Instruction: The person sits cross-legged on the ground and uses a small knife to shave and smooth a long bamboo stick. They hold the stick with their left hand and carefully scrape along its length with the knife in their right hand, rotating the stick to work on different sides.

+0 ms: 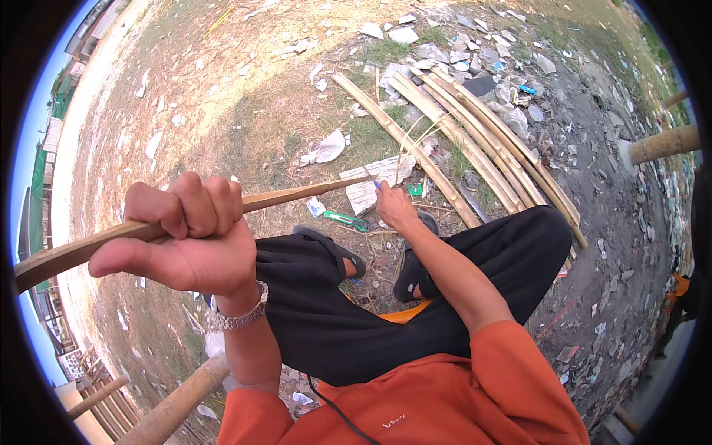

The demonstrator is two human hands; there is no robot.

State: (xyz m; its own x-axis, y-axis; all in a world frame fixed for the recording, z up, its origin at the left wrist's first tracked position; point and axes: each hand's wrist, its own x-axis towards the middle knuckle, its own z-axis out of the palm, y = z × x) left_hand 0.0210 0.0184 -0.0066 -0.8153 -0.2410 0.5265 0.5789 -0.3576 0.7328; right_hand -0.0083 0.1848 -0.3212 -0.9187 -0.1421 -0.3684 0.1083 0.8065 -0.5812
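Toward the near left, our left hand (185, 237) grips a long bamboo strip (285, 196), its fingers curled over the top and its thumb stretched out to the left. The strip runs from the left edge of our view to the middle, where its far end reaches a pale, flaking block (361, 194) on the ground; whether they touch, we cannot tell. There our right hand (397, 209) is closed around a small blue-handled tool (377, 185) with a thin blade at the strip's tip, though we cannot make out whether it bites.

We judge the strip to be partway through its trimming: it is already narrow and split lengthwise, but still whole along its length. Farther right, several split bamboo lengths (463, 144) lie side by side, with one length (412, 144) apart on their left. They look split already, yet we cannot say whether they are finished or waiting. Thin, pale slivers (423, 135) lie across them.
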